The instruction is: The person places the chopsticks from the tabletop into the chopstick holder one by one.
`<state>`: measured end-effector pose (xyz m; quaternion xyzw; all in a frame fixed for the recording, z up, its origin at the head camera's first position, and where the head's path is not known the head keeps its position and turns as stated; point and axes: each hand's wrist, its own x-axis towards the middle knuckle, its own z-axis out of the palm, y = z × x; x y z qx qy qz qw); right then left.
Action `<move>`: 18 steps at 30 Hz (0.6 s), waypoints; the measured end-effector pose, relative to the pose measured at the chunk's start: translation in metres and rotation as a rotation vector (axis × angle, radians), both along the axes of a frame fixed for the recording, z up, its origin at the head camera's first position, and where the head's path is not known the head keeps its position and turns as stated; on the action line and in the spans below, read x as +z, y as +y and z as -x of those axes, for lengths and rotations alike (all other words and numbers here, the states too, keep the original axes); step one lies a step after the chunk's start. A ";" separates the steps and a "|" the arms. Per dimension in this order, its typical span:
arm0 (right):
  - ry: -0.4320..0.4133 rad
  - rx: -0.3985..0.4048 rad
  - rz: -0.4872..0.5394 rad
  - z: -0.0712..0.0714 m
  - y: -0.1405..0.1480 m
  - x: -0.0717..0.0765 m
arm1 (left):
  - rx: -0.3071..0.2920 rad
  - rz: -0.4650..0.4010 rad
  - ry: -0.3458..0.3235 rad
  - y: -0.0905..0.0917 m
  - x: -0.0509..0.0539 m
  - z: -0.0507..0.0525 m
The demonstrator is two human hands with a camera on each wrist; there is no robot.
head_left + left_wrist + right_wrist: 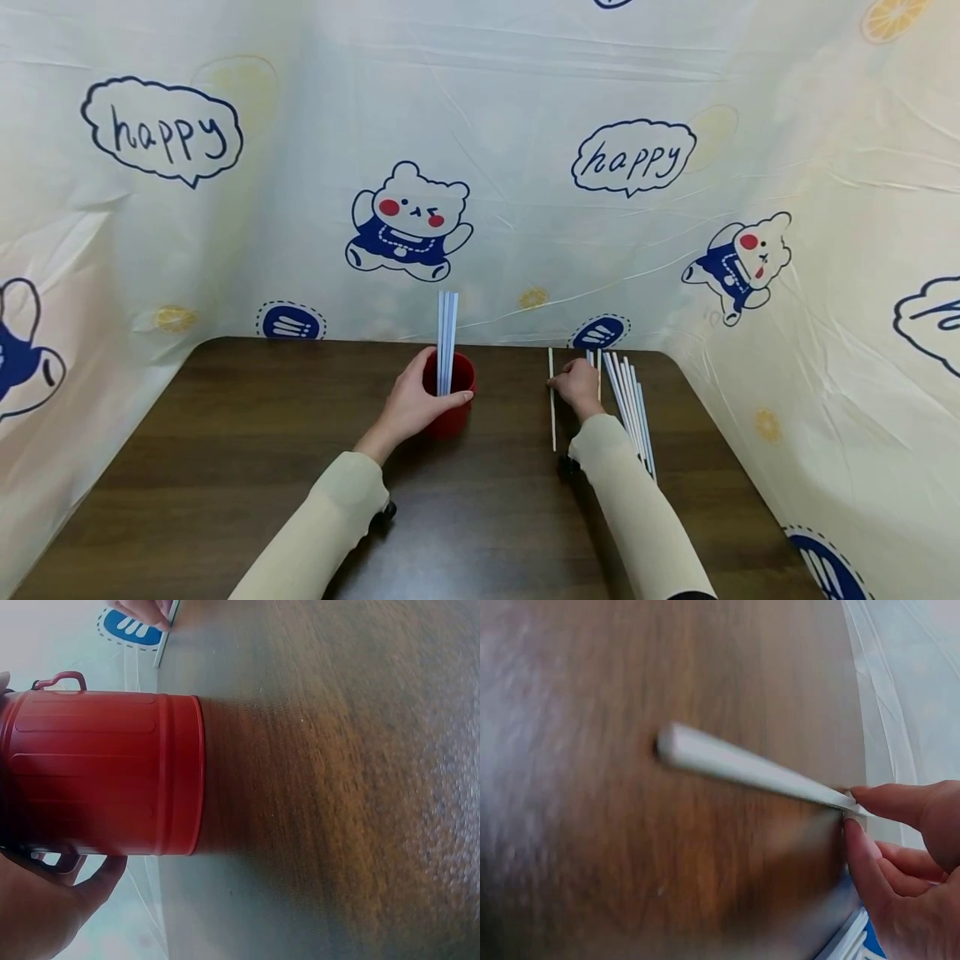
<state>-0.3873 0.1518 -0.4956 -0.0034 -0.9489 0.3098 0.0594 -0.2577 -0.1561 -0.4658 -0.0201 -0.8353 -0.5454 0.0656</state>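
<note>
A small red bucket (447,422) with ribbed sides stands upright on the table, holding several thin pale sticks (447,342). My left hand (412,402) grips it around the upper part, thumb across the near side. In the left wrist view the ribbed wall and small side handles of the bucket (97,776) show, with the left hand (45,904) at its edge. To the right, my right hand (580,387) pinches a single thin white stick (552,421) between thumb and finger. The right wrist view shows that stick (742,766) low over the table, its near end blurred.
Several more pale sticks (632,404) lie in a loose bunch on the dark wooden table (225,467), right of and partly under the right forearm. A printed curtain (517,100) hangs behind the table and along both sides.
</note>
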 end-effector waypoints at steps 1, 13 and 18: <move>-0.001 0.008 0.001 0.001 -0.001 0.001 | 0.001 0.001 0.002 0.000 0.001 0.000; -0.192 0.067 0.230 -0.009 -0.009 0.014 | -0.006 0.002 0.003 0.001 0.001 0.000; -0.293 0.129 0.427 -0.014 -0.016 0.014 | 0.004 -0.007 0.006 0.001 -0.001 0.000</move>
